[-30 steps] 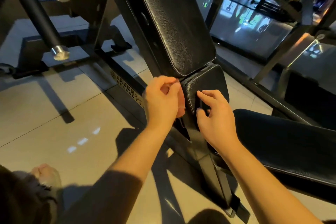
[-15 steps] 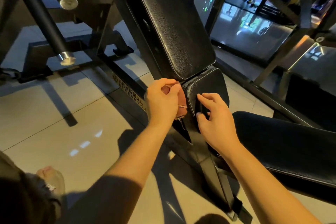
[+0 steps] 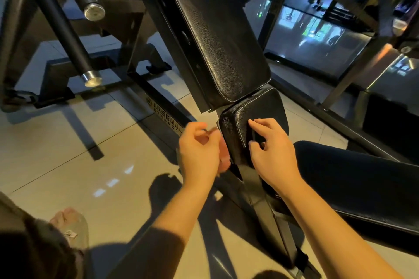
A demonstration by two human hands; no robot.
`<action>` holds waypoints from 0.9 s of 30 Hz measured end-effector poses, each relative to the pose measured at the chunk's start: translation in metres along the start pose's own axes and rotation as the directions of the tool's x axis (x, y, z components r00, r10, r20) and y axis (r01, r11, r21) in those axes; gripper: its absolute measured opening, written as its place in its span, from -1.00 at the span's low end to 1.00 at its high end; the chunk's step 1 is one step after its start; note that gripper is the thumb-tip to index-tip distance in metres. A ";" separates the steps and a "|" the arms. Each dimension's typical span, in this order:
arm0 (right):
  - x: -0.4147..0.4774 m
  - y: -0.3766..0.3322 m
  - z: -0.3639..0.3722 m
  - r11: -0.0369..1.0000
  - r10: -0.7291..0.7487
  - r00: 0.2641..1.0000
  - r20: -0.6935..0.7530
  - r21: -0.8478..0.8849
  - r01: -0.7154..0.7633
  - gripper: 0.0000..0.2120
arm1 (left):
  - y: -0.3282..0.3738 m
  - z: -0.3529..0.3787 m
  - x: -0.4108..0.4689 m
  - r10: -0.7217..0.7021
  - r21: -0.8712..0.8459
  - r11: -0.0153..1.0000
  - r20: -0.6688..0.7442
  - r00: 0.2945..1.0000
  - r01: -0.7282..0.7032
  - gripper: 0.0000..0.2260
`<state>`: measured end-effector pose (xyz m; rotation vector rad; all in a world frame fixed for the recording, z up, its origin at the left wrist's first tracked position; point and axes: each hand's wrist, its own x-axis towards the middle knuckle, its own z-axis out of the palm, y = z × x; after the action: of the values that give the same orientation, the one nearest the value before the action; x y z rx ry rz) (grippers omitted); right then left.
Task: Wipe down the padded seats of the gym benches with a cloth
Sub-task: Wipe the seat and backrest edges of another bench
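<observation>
Two bare hands in shot here. The left grip [image 3: 199,154] has its fingers curled round a small crumpled pink cloth [image 3: 224,156]. The cloth sits right against the left side of the small black padded seat [image 3: 260,106] with white stitching, down near its lower edge. It's a bit blurry, so I can't tell how hard it's pressed. The right grip [image 3: 272,152] is on top of that same seat, fingers bent but loose, tips touching the leather by the stitched seam, holding nothing. Just above the seat is the long black leather backrest [image 3: 217,41], tilted steeply. Off to the right there's another black padded bench [image 3: 362,183], lying flat. Pale glossy tiled floor [image 3: 56,142] underneath, and two black bars with silver end caps [image 3: 62,27] on the left.
</observation>
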<state>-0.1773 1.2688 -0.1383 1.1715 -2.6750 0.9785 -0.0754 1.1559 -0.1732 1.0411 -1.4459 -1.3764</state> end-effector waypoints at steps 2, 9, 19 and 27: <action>-0.002 0.001 0.000 1.000 -0.003 1.000 -0.004 0.001 0.003 -0.50 | 0.023 -0.009 0.020 -0.016 -0.054 0.998 -0.091 0.996 0.011 -0.79; -0.002 -0.001 0.003 1.000 -0.003 0.999 -0.035 -0.010 0.002 -0.50 | 0.024 0.005 0.014 -0.140 -0.348 0.932 -0.083 0.987 0.103 -0.79; -0.002 0.001 0.005 1.000 -0.003 0.998 -0.060 0.002 0.003 -0.52 | 0.026 0.005 0.012 0.164 -0.176 0.970 -0.051 0.985 -0.170 -0.89; -0.002 0.001 0.008 1.000 0.011 0.996 -0.091 0.000 -0.011 -0.55 | 0.029 -0.006 0.015 0.213 -0.052 0.976 0.055 0.975 -0.210 -0.93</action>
<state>-0.1752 1.2656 -0.1456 1.0863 -2.6134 1.0074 -0.0738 1.1405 -0.1431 0.7970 -1.5159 -1.2897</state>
